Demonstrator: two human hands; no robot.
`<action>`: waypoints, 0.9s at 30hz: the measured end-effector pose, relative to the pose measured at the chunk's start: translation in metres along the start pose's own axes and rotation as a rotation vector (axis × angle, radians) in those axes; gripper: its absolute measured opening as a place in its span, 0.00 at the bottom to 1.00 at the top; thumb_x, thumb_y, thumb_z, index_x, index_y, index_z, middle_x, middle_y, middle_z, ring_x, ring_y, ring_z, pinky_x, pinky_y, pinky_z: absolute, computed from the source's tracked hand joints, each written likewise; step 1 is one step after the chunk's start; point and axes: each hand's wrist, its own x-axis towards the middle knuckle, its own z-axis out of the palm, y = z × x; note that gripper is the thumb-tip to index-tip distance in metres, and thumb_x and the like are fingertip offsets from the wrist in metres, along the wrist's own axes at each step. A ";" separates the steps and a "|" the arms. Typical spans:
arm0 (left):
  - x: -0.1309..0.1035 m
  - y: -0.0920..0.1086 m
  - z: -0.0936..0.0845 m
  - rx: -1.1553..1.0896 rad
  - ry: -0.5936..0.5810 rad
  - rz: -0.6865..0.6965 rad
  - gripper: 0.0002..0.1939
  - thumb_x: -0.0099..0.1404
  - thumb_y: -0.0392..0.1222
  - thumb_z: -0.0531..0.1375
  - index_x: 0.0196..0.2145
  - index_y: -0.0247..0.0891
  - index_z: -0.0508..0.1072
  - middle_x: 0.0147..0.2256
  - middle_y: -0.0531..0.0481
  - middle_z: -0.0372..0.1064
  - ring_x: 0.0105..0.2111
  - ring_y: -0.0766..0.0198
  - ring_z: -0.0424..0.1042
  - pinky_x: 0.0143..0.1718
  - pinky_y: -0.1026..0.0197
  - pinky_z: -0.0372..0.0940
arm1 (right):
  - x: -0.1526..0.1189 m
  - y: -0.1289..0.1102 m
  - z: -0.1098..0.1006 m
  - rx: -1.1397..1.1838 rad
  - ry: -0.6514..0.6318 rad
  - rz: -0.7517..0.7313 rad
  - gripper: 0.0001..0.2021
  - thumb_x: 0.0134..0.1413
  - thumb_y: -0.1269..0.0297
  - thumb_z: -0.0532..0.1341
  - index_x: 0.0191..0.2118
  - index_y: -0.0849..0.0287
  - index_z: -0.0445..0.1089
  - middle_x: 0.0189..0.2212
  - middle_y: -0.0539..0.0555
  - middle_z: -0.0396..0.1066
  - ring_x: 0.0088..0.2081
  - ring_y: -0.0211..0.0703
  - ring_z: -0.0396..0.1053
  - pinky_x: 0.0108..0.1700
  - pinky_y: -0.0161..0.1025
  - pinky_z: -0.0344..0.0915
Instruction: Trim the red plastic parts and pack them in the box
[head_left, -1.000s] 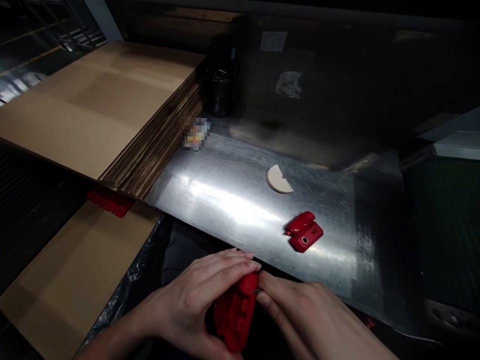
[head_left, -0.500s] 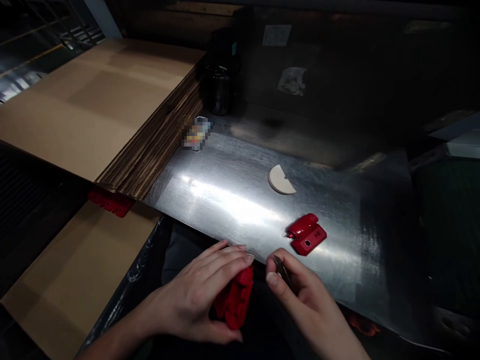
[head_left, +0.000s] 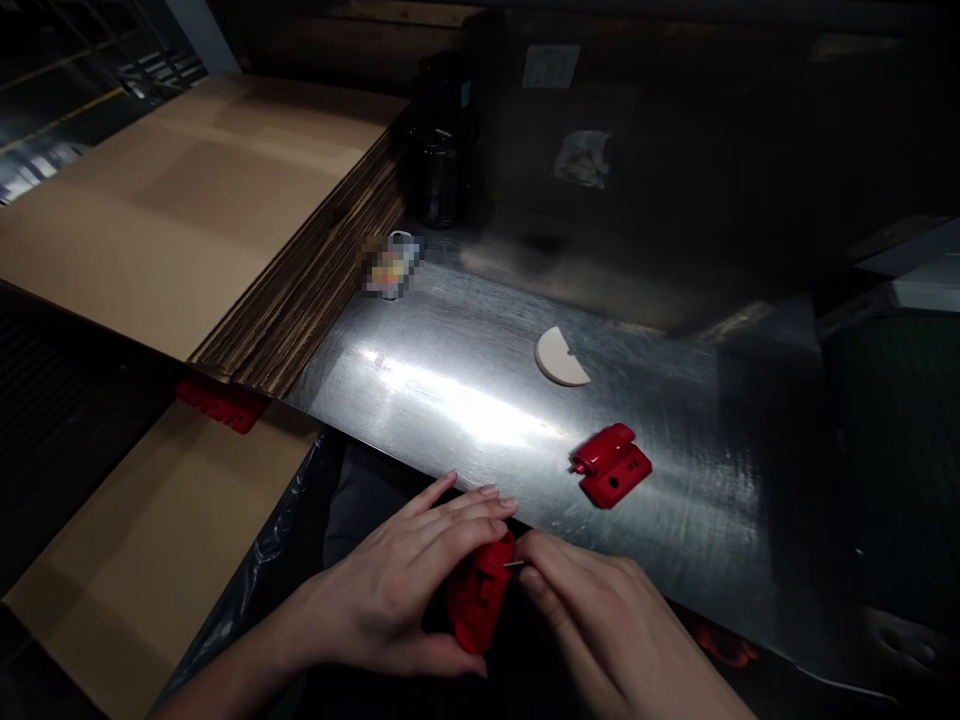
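A red molded plastic part (head_left: 480, 595) with hollows along its side is gripped by my left hand (head_left: 397, 580), fingers over its top and thumb below. My right hand (head_left: 592, 600) is closed around a small thin tool (head_left: 513, 564). Only its bright narrow tip shows, at the upper right edge of the red part; the rest is hidden in my fingers. Beyond my right hand, on the metal table, lies a red two-lobed plastic piece (head_left: 611, 467) with a dark round hole.
The shiny metal table (head_left: 420, 430) carries a cream half-disc (head_left: 561, 358). To the left rises a stack of cardboard sheets (head_left: 202, 200), beside a dark jar (head_left: 440, 180) and a pixelated object (head_left: 391, 265). Another red part (head_left: 221, 402) sits under the stack.
My right hand has turned over and moved left, bringing the tool's tip to the red part. My left hand keeps its hold, with the part tilted slightly.
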 end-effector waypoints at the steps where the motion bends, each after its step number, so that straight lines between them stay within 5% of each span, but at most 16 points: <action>1: 0.000 0.000 0.000 0.009 0.001 0.005 0.56 0.64 0.49 0.74 0.76 0.41 0.44 0.73 0.33 0.59 0.74 0.46 0.58 0.79 0.41 0.44 | 0.001 0.000 0.001 -0.030 -0.005 -0.015 0.16 0.81 0.61 0.44 0.40 0.52 0.63 0.35 0.46 0.71 0.33 0.42 0.70 0.35 0.42 0.62; 17: 0.004 0.004 0.001 0.056 0.027 0.044 0.52 0.66 0.53 0.73 0.74 0.33 0.48 0.71 0.32 0.62 0.75 0.55 0.56 0.80 0.52 0.38 | 0.002 0.000 -0.003 -0.126 -0.055 -0.069 0.11 0.78 0.68 0.47 0.41 0.52 0.63 0.35 0.46 0.72 0.33 0.42 0.70 0.33 0.43 0.59; 27: 0.002 0.003 0.001 -0.019 -0.035 -0.002 0.58 0.64 0.49 0.74 0.78 0.45 0.41 0.72 0.33 0.60 0.73 0.42 0.60 0.78 0.37 0.45 | 0.006 -0.006 -0.011 -0.050 -0.129 0.010 0.14 0.79 0.62 0.46 0.43 0.52 0.67 0.37 0.48 0.76 0.34 0.45 0.74 0.37 0.45 0.64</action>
